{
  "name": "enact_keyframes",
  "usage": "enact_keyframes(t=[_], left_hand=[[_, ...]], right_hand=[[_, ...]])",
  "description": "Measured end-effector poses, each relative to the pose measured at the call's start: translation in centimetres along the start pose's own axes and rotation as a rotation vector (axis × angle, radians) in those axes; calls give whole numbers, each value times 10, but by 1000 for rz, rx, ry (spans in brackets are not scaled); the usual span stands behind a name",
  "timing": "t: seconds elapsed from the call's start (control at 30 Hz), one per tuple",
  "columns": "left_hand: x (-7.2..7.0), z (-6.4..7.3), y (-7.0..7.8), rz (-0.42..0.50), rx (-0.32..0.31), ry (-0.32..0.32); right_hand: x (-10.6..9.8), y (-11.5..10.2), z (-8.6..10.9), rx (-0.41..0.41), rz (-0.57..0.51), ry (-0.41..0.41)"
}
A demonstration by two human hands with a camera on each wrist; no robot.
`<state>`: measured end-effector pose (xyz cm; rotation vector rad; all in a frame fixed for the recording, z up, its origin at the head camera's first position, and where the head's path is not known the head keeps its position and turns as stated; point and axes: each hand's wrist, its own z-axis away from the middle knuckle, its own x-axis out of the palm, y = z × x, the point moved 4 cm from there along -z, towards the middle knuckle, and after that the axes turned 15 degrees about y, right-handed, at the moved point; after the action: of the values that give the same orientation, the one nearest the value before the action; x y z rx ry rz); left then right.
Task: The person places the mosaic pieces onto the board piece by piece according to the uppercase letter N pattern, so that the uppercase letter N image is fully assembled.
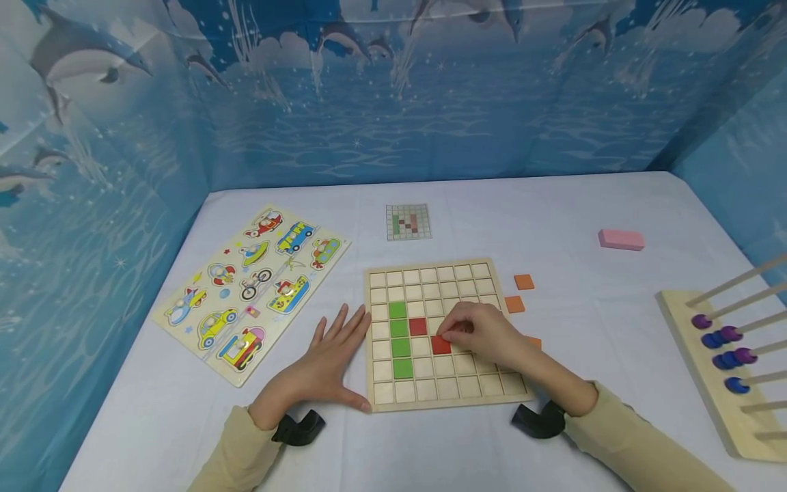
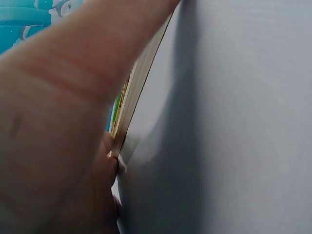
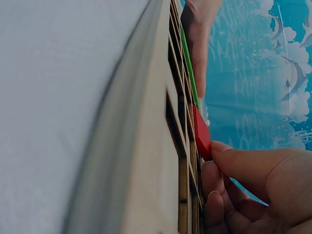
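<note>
A wooden grid board (image 1: 451, 403) lies on the white table. Four green squares would be a column; several green square tiles (image 1: 402, 348) fill part of its second column from the left. One red square tile (image 1: 418, 326) sits in a cell right of the green ones. Diagonally below it, my right hand (image 1: 482, 335) pinches another red square tile (image 3: 202, 134) between thumb and fingers, over a cell of the board. My left hand (image 1: 332, 365) lies spread at the board's left edge, its fingertips and thumb right at the frame.
Orange square tiles (image 1: 525, 281) lie right of the board. Behind it is a small printed grid card (image 1: 409, 223). A vehicle puzzle board (image 1: 252, 290) lies at left. A pink block (image 1: 621, 239) and a wooden bead rack (image 1: 701, 362) stand at right.
</note>
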<state>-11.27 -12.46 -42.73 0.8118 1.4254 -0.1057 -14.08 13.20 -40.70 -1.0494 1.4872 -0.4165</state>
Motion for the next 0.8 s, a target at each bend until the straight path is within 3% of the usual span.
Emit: enact_keyframes(t=[0.23,0.43,0.67,0.8], left_hand=[[0,0,0,3,4,2],[-1,0,1,-2,2,1],[-1,0,2,8,-2,-3],[-1,0,2,6,-1,-4]], right_hand=[[-7,2,0,26,-43,15],[-38,10,3,104,-71,79],[-79,33,35,268,-107,106],[-93,49,56,272,-82,72]])
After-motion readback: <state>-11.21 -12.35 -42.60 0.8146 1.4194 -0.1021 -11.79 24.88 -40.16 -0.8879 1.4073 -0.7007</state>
